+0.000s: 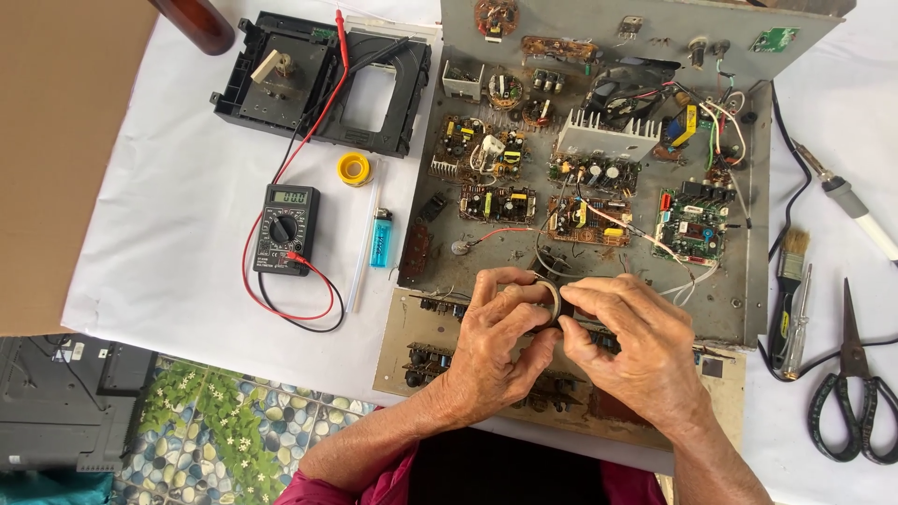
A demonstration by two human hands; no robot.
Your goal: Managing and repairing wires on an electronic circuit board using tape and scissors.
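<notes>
**Both hands pinching a roll of tape over the open chassis**

Your left hand (496, 337) has its fingers curled shut around a small roll of tape (545, 297), and your right hand (636, 351) pinches the roll's edge from 3 o'clock. That all sits at 6 o'clock of the metal chassis (748, 309) full of circuit boards. Out at 9 o'clock there's a multimeter (285, 229) and a blue lighter (381, 238); scissors (856, 393) lie at 3 o'clock.
</notes>
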